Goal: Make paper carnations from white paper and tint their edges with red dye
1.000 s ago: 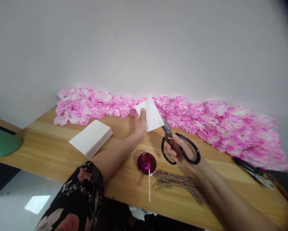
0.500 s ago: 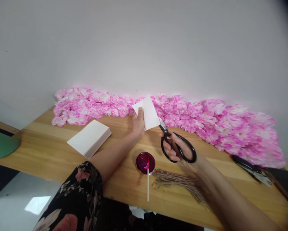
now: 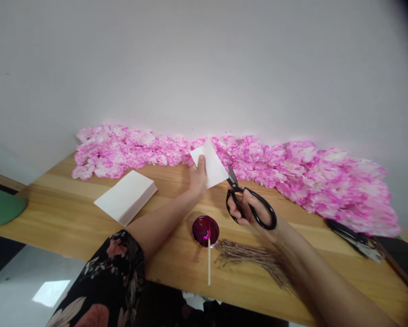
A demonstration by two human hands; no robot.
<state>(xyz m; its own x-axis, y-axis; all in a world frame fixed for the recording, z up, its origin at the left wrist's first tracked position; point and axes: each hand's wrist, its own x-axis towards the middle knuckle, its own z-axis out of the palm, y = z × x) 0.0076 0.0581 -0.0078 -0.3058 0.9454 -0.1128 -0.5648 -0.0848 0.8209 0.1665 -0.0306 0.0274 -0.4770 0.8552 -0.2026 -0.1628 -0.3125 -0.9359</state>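
Note:
My left hand (image 3: 199, 176) pinches a white piece of paper (image 3: 213, 169), thumb on top, held up over the middle of the table. Black-handled scissors (image 3: 263, 211) are in my right hand (image 3: 248, 210), fingers through the loops. Their blades are parted, right at the paper's lower right corner. Below my hands stands a small bowl of dark magenta liquid (image 3: 201, 229) with a thin wooden stick (image 3: 209, 268) leaning out of it. Beside the bowl lies a bundle of thin brown twigs (image 3: 251, 256), partly under my right forearm.
A thick stack of white paper (image 3: 126, 195) lies left of my left forearm. Pink-and-white paper blossoms (image 3: 330, 179) line the wall along the wooden table (image 3: 67, 204). At the right are a black-handled tool (image 3: 354, 238) and a dark flat object (image 3: 403, 261). A green round thing (image 3: 2, 206) is far left.
Both hands have shifted slightly, the paper a little down and right. The scissors' handles have moved slightly left, and their blades now stand wider apart beside the paper's corner.

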